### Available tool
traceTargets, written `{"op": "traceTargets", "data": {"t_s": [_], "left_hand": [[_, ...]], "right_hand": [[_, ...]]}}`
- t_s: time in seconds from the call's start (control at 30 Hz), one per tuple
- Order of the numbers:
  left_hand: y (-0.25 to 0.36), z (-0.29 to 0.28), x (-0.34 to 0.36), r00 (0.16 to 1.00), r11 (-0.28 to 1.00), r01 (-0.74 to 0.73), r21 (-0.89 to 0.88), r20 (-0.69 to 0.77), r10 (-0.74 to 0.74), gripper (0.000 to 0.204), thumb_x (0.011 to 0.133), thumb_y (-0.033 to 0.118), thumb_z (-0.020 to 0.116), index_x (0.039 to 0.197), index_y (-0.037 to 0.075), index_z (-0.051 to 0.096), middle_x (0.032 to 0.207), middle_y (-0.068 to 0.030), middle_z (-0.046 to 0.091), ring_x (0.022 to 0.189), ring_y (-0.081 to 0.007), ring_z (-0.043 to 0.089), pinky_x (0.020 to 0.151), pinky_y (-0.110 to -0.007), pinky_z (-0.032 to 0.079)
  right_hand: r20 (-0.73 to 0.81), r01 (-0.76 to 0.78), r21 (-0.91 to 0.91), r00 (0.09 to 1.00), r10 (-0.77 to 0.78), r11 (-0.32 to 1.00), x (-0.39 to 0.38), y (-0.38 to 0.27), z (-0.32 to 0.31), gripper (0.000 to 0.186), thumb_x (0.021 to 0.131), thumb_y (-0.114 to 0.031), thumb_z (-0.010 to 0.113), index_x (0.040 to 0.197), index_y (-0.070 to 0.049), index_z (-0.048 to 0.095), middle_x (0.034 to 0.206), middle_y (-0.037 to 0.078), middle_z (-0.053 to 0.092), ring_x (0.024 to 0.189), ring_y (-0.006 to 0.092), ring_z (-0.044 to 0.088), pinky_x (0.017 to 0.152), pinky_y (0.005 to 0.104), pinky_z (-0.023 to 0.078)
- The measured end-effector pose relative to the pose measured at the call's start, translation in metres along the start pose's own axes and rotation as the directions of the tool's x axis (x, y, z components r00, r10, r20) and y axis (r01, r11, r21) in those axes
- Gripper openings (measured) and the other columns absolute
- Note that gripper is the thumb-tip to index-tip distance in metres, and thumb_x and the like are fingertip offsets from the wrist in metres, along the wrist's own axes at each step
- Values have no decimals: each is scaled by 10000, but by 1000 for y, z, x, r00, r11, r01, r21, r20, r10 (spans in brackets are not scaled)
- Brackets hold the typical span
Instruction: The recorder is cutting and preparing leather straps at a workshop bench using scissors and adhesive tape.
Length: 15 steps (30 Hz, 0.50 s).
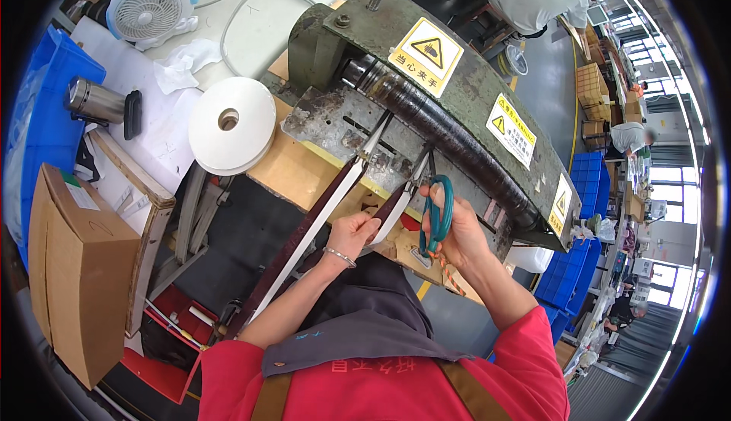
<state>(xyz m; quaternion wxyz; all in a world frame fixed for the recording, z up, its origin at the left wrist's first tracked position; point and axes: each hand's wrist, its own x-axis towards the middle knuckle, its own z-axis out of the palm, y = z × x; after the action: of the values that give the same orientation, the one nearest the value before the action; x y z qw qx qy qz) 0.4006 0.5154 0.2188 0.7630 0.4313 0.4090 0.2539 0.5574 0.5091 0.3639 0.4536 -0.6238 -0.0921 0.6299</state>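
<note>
Right hand [457, 231] grips teal-handled scissors [435, 212], blades up by the machine's dark roller [449, 128]. Left hand [352, 232] pinches the dark strip [392, 208] just left of them. Those fingers sit really near the blades, so one slip probably nicks a fingertip or cuts crooked.

Bright even indoor light, window glare at far right, strong fisheye bending, dark vignetted corners, centre sharp

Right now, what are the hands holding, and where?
Right hand: teal-handled scissors, by the handle loops. Left hand: dark strip, pinched at its near end.
</note>
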Motion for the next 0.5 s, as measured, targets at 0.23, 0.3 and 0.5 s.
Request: {"op": "traceTargets", "data": {"t_s": [0.23,0.3,0.5], "left_hand": [[-2,-2,-1,999,998,23,-57,32,-22,181,833,129,526,725,-15,551,631,-1,553,562,-34,488,521,-168,400],[2,-3,0,998,999,27,-38,49,-25,184,834,133,525,728,-15,551,643,-7,564,578,-38,506,542,-172,419],[3,4,-2,998,993,62,-105,17,-61,176,839,136,516,744,-10,545,675,-19,580,614,-50,533,585,-184,438]], "right_hand": [[17,-36,47,999,36,998,3,-11,-6,382,782,-336,562,971,-18,471,533,70,536,315,122,434,281,218,320],[9,-49,80,999,49,996,-2,-17,-4,413,773,-353,574,972,-3,483,533,65,534,331,132,448,292,228,339],[5,-70,61,998,70,996,-5,-13,-7,427,788,-336,554,995,25,464,517,64,507,328,138,437,291,227,334]]}}
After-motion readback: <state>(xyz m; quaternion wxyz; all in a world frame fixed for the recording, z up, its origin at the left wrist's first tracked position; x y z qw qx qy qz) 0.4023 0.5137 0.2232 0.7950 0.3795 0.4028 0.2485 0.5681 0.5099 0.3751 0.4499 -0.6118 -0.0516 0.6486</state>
